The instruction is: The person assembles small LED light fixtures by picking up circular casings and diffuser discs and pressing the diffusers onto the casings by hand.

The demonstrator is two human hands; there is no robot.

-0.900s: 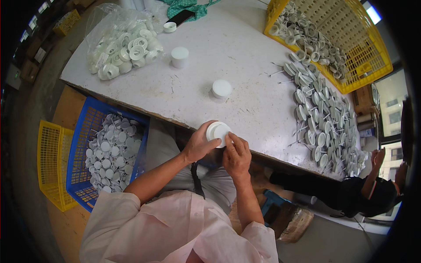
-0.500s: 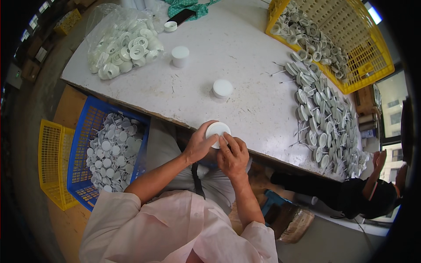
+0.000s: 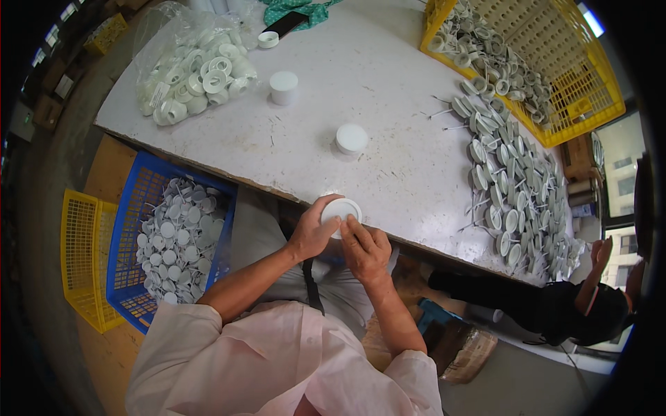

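At the table's near edge, my left hand (image 3: 313,229) grips a round white disc-shaped part (image 3: 342,207), with its thumb on the face. My right hand (image 3: 365,247) presses its fingertips against the disc's lower right side, so both hands are closed on it. What lies under the disc is hidden. Just beyond, a white cylindrical piece with a flat top (image 3: 352,139) stands on the white table (image 3: 305,163). A similar white cylinder (image 3: 284,88) stands farther back to the left.
A clear bag of white rings (image 3: 201,83), a small white ring (image 3: 268,39) and a dark phone (image 3: 284,26) lie at back left. Stemmed discs (image 3: 510,180) cover the table's right side by a yellow crate (image 3: 596,83). A blue basket (image 3: 128,277) holds more discs. Someone (image 3: 583,305) is at far right.
The disc has shifted slightly left and tilted in my hands. My right fingers have drawn closer together on its edge.
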